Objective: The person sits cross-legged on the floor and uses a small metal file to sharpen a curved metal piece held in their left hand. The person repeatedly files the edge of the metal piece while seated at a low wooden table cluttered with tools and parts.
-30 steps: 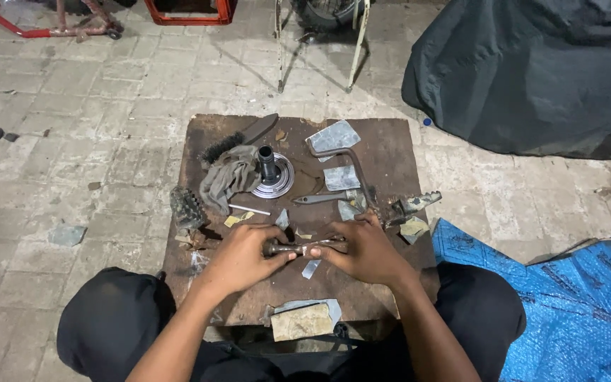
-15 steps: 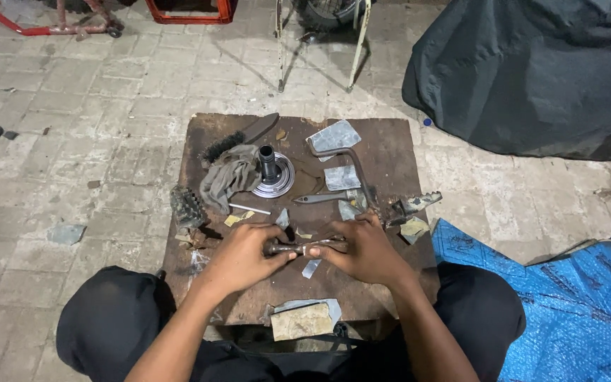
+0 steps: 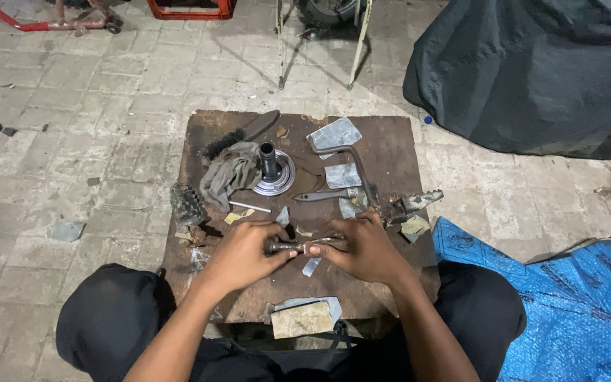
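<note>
My left hand (image 3: 242,253) and my right hand (image 3: 362,249) both grip a dark metal rod-like part (image 3: 304,245) held level over a brown wooden board (image 3: 383,145). The left fingers close on its left end, the right hand wraps its right end. Small pale scraps lie on the board just under and around the part. I sit on the ground with my dark-clad knees on either side of the board.
On the board lie a round metal flange with a black tube (image 3: 272,172), a grey rag (image 3: 231,174), a brush (image 3: 238,134), a bent metal lever (image 3: 362,177) and grey sheet pieces (image 3: 334,133). A dark tarp (image 3: 532,71) covers something at right; a blue tarp (image 3: 567,304) lies nearby.
Both hands stay on the rod-like part at the same spot; only slight finger shifts show.
</note>
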